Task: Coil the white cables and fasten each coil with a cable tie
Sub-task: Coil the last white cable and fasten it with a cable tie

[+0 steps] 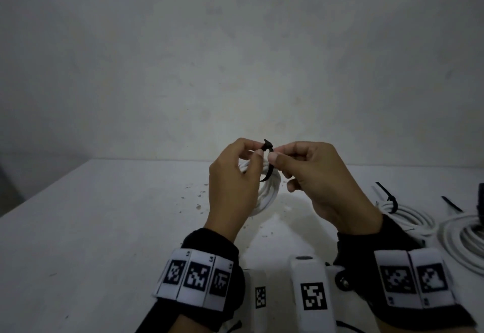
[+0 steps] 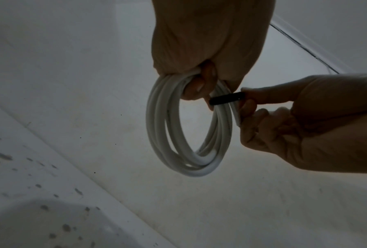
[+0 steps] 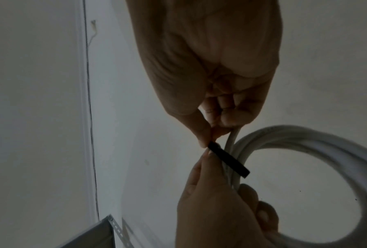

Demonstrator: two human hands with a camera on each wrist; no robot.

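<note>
I hold a white cable coil (image 1: pixel 269 191) up over the table. My left hand (image 1: pixel 258 151) has its fingers curled through the coil (image 2: pixel 157 134), and its thumb and forefinger meet at the head of a black cable tie (image 1: pixel 268 148). The tie (image 2: pixel 227 99) loops around the coil's strands. My right hand (image 1: pixel 275 154) pinches the tie (image 3: pixel 229 159) between thumb and forefinger from the other side, the other fingers curled. In the right wrist view the left hand (image 3: pixel 220 209) shows below and the coil (image 3: pixel 305 135) at the right.
On the white table (image 1: pixel 104 228), two more white coils lie at the right: one (image 1: pixel 408 217) with a black tie on it, and one (image 1: pixel 466 241) near the edge. A loose black tie (image 1: pixel 451 203) lies between them. A plain wall stands behind.
</note>
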